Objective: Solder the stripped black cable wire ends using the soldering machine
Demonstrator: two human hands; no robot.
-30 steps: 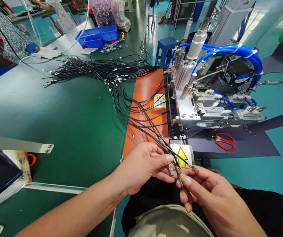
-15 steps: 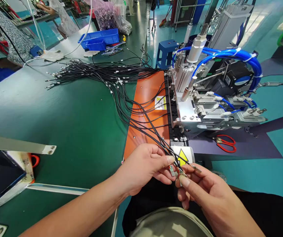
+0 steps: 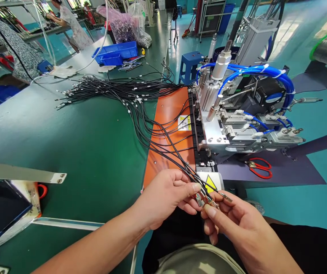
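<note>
My left hand (image 3: 166, 198) is closed around a bunch of thin black cables (image 3: 177, 160) near their metal-tipped ends. My right hand (image 3: 232, 224) pinches one of the metal terminals (image 3: 209, 201) between thumb and fingers, right beside the left thumb. The cables run away from my hands across an orange plate (image 3: 166, 125) to a large spread of black cables (image 3: 109, 89) on the green table. Both hands hover just below a yellow arrow label (image 3: 212, 182) at the front of a metal machine (image 3: 228, 121).
The machine carries blue air hoses (image 3: 266, 72). Red scissors (image 3: 259, 168) lie on the purple mat to its right. A blue bin (image 3: 117, 51) and tools sit at the table's far end. A box with a dark lid (image 3: 3, 209) lies at the lower left. Other people work at the back left.
The view has tilted slightly, so everything sits a little lower. My hands keep the same grip, with the right fingers shifting a little on the terminal.
</note>
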